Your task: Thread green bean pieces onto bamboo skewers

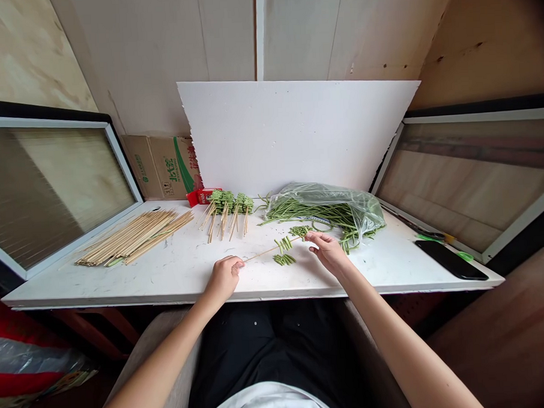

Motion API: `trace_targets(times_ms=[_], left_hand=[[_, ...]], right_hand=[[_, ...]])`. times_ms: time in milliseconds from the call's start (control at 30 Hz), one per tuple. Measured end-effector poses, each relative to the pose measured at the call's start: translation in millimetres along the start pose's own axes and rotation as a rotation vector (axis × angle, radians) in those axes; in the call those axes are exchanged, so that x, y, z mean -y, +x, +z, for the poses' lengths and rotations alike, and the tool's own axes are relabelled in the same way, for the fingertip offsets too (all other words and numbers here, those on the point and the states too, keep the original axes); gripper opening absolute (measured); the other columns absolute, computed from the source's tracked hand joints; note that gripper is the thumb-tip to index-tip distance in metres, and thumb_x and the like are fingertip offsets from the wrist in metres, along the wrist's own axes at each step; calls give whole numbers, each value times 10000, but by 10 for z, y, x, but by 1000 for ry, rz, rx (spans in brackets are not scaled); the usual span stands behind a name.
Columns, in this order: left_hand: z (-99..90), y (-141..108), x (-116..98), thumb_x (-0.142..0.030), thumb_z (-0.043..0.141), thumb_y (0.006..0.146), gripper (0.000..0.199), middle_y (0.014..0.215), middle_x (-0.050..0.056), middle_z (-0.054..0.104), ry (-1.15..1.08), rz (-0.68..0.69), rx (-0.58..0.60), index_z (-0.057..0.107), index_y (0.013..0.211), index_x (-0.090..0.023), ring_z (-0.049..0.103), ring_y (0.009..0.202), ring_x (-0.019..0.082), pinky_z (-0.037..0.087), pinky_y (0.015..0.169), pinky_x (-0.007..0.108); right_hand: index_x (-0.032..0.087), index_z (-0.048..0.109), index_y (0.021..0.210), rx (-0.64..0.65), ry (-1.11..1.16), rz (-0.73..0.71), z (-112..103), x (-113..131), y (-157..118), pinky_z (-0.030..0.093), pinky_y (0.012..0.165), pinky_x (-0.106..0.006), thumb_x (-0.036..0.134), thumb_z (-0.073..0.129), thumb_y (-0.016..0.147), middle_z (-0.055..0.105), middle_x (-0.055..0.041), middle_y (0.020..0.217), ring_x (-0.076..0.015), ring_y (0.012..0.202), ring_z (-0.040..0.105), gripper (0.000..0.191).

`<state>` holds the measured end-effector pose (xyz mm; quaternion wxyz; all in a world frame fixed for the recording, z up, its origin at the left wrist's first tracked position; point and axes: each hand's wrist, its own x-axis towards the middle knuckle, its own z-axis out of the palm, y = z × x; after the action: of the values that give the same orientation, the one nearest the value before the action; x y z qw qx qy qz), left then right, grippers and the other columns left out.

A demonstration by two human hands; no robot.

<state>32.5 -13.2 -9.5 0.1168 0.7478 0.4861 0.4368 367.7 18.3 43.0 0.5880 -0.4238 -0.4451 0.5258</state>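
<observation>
My left hand [223, 278] is closed on the near-left end of a thin bamboo skewer [260, 253], held above the table's front part. Several short green bean pieces [283, 245] sit crosswise along it. At the skewer's other end, the fingers of my right hand [324, 248] are pinched together; whether a bean piece is also between them cannot be made out. Below the skewer lies a small row of cut bean pieces [284, 259]. Just beyond the right fingertips is a little pile of cut pieces [299, 230].
Filled bean skewers [229, 204] are stacked at the back, by a red packet [204, 196]. Bare skewers [133, 234] lie left. Long beans [308, 209] fill a clear plastic bag [366, 209] behind my right hand. A black phone [450, 260] lies right; a white board [296, 137] stands behind.
</observation>
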Motion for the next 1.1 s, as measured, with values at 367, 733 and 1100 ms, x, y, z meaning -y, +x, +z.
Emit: trace_targets(times_ms=[367, 733, 1100], left_hand=[[12, -2, 15, -42, 510, 868, 278, 839, 53, 768, -12, -11, 12, 748, 822, -177, 697, 796, 180, 534, 753, 283], [5, 6, -16, -33, 512, 870, 267, 811, 44, 753, -12, -29, 4, 734, 826, -175, 688, 758, 174, 525, 736, 272], [-104, 132, -106, -92, 513, 914, 250, 728, 34, 703, 3, -35, -54, 723, 806, -174, 656, 703, 170, 505, 706, 264]], right_hand=[[246, 763, 746, 12, -23, -3, 214, -105, -78, 457, 633, -278, 495, 929, 630, 752, -49, 998, -221, 938, 651, 321], [224, 805, 807, 71, -74, 15, 259, -213, -79, 412, 529, -270, 494, 940, 647, 759, -46, 1034, -146, 715, 605, 342], [253, 841, 772, 197, -945, -261, 114, 16, -2, 468, 717, -353, 432, 776, 816, 790, -80, 859, -254, 775, 658, 195]])
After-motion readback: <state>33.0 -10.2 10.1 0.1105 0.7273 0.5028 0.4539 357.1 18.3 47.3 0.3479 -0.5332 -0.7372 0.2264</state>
